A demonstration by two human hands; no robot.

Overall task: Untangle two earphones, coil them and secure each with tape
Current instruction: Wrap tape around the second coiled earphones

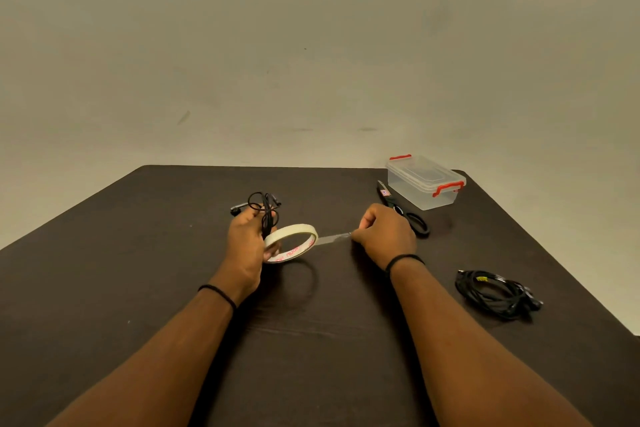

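Meanwhile left fingers [273, 218] clasp black coiled earphone [265, 206] and tape roll [291, 243]; right fingers [362, 224] pinch its clear strip [332, 238].

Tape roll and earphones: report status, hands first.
Left hand grips tape roll plus coiled earphone. Right hand pinches tape strip, pulled out. Second earphone coiled on table. Scissors unobstructed beyond right hand.

Both forearms enter from 6 o'clock and converge toward centre. Left hand [247, 246], at 9 o'clock of the right, back of hand to camera, fingers curled around a tape roll [291, 242] and a coiled earphone [265, 210]. Right hand [386, 230] fisted, thumb and forefinger pinching the tape end [334, 238]. A dark band circles each wrist.
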